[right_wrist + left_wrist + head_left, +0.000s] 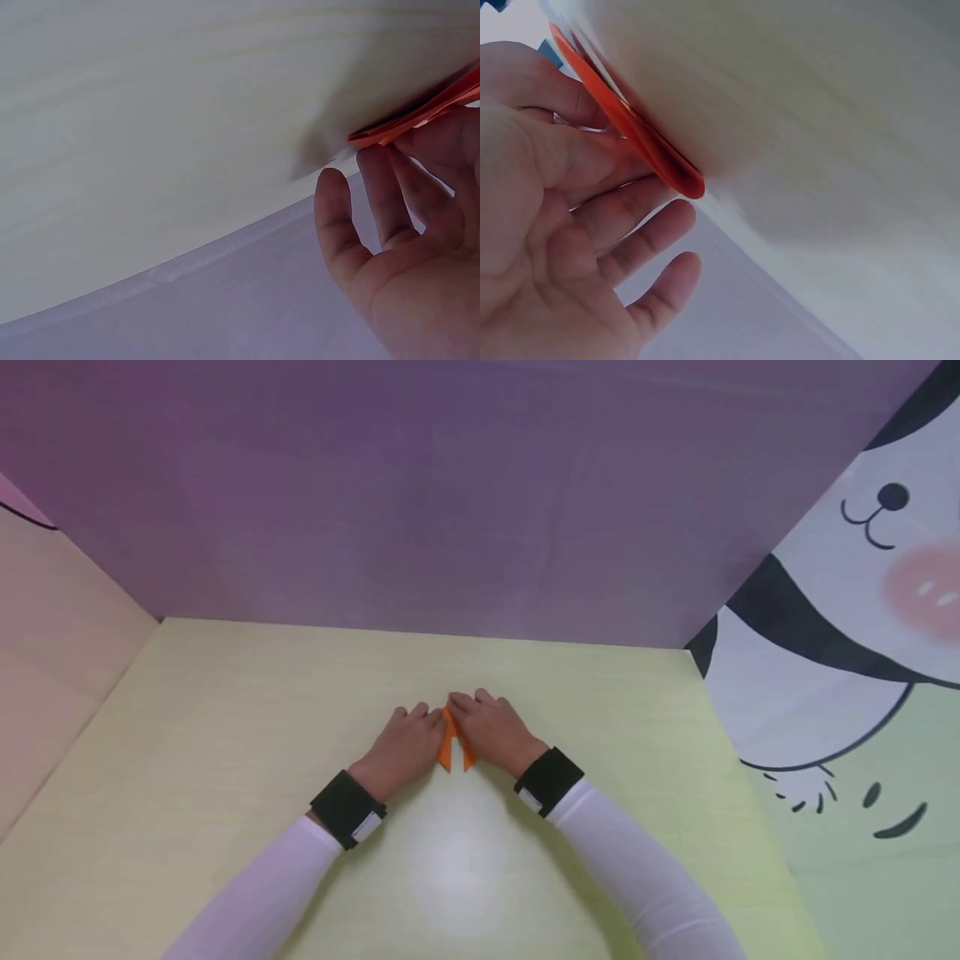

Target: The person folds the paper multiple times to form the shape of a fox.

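A small piece of folded orange paper (446,757) lies on the table between the two hands, its two pointed legs spread toward the person. From the left, the left hand (405,747) holds the paper's side with thumb and index finger; its other fingers are loosely spread in the left wrist view, beside the folded edge (634,127). The right hand (493,732) pinches the upper and right part of the paper, its fingertips covering the top point. Layered folds (420,118) show at those fingertips in the right wrist view.
The pale wood-patterned table (247,718) ends at a purple wall panel (420,510) behind the hands. A panel with a cartoon animal print (825,710) stands on the right, and a pale pink panel (60,635) on the left. Black bands (348,810) circle both wrists.
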### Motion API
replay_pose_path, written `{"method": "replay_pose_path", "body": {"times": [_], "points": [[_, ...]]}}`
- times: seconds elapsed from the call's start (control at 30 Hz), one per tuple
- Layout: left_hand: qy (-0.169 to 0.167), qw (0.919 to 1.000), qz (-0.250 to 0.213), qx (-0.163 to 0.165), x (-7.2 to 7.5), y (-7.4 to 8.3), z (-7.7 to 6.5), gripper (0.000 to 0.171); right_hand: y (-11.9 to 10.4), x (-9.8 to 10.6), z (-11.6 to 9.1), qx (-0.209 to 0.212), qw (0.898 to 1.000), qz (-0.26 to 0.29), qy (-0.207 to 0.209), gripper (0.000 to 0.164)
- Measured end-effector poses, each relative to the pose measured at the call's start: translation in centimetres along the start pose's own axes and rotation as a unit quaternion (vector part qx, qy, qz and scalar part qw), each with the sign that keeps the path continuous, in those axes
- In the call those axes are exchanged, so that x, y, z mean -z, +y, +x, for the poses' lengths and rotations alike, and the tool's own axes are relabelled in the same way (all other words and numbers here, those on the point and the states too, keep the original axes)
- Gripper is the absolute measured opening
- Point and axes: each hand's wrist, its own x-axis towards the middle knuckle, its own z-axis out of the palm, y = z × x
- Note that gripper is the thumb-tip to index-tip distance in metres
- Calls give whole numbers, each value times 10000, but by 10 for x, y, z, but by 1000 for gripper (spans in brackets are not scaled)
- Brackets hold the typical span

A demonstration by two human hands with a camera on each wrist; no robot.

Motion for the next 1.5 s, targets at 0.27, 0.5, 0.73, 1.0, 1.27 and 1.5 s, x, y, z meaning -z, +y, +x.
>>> {"method": "replay_pose_path", "body": {"times": [0.27,0.5,0.73,1.0,1.27,1.5], "points": [[-153,9998,108,121,3,1,-15,31,0,2,0,7,9999,-44,-105,40],[-423,9955,-642,548,6,2,-27,35,0,3,3,-82,9995,85,-285,41],[-773,9835,-1323,961,9,4,-43,43,-3,3,4,-36,9996,122,-266,41],[-598,9772,-1758,1028,14,3,-49,28,1,3,1,-41,9985,242,-486,43],[-547,9550,-2644,1229,11,-15,17,20,13,10,7,-130,9903,1015,-939,49],[-753,9271,-3032,2070,-1,-17,49,27,17,9,14,-380,9712,1981,-1264,54]]}}
